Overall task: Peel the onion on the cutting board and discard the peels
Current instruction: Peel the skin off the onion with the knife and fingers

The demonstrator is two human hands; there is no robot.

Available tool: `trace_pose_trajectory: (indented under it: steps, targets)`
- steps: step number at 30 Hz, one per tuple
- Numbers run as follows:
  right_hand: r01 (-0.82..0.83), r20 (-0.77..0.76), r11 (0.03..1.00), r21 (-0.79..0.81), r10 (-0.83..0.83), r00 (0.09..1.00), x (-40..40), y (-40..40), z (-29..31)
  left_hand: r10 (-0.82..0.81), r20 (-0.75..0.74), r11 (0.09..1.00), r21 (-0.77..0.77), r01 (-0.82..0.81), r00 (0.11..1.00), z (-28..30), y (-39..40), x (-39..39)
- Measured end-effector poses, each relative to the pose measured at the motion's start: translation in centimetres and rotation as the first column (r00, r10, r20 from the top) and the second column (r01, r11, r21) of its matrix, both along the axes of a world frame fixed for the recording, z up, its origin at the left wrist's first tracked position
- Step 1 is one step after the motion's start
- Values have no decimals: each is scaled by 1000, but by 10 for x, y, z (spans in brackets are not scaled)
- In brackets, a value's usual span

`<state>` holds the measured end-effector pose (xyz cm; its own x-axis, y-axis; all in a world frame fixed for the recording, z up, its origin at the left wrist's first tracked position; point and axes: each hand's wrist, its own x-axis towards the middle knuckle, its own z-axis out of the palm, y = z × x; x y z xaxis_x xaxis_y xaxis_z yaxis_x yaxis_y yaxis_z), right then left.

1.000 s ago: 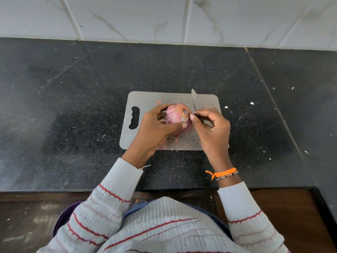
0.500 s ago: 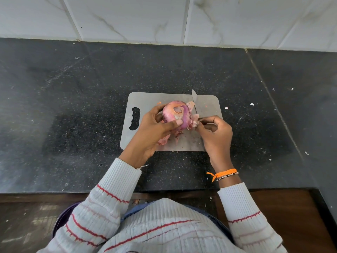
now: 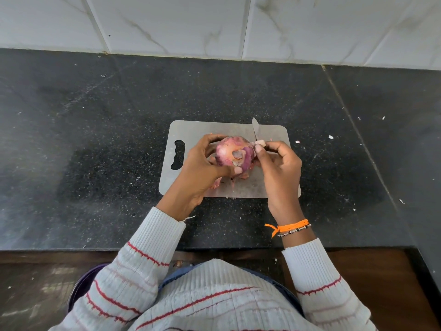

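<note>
Onion (image 3: 233,151) at frame centre, lifted just above cutting board (image 3: 272,185); left hand (image 3: 202,168) cups it, grip curled round bulb, likely to steady and turn it. Right hand (image 3: 279,168) holds knife (image 3: 255,130), blade pointing toward top of frame, thumb pinching peel flap (image 3: 260,143) at onion's right edge, probably to strip it. Loose peels (image 3: 216,182) on board beneath hands. Dark surface (image 3: 95,139) open left, right and above board; front edge near person.

Onion (image 3: 232,151): round, red-purple, partly peeled, held above cutting board (image 3: 202,130). Board: grey, rectangular, handle slot at left, flat on tabletop. Peels (image 3: 216,182): pinkish scraps on board beneath onion.
</note>
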<state>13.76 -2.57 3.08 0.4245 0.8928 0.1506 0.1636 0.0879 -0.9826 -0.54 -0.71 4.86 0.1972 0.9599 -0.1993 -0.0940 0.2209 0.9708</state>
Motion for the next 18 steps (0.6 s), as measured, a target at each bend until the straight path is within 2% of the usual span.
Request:
trace_pose_trajectory:
  steps: [3,6,9,12,18]
  targets:
    - [44,21,998,-50,-43,999,7,1,-6,-6,43,1000,-29,8,999,1,-1,-1]
    - [71,116,995,-71,-62,991,9,1,-10,15,111,997,-74,-6,994,2,-1,0]
    - [50,217,992,-115,-24,976,10,-1,-14,21,128,997,-71,-12,992,1,-1,0]
    - [35,250,987,-155,5,968,11,-2,-16,36,176,996,-91,-20,984,2,-2,0]
    - [77,392,981,-180,0,920,16,-5,-21,99,225,989,-129,-71,969,5,-1,0]
